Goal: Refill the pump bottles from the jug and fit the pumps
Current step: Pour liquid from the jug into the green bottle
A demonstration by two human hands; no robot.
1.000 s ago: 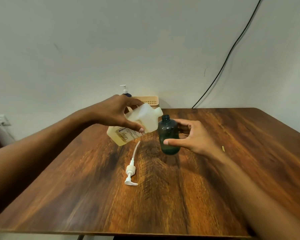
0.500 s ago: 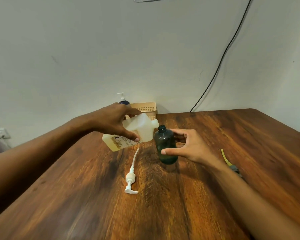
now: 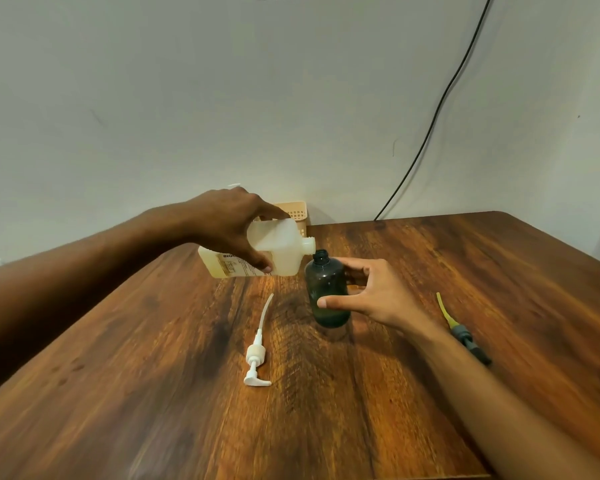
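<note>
At the centre of the table [image 3: 430, 258], left hand [image 3: 229, 223] — clamped over the top of the pale jug [image 3: 278, 249], which lies tipped on its side, spout just above and left of the bottle mouth. Right hand [image 3: 371, 292] — thumb and fingers spread wide round the dark green bottle [image 3: 326, 289], upright, uncapped; whether they touch it cannot be told. Nearer than the bottle, to its left: white pump [image 3: 256, 358], lying flat. Beyond the right wrist: second pump [image 3: 459, 329], grey head, yellow tube. Behind the jug: beige basket [image 3: 297, 211].
</note>
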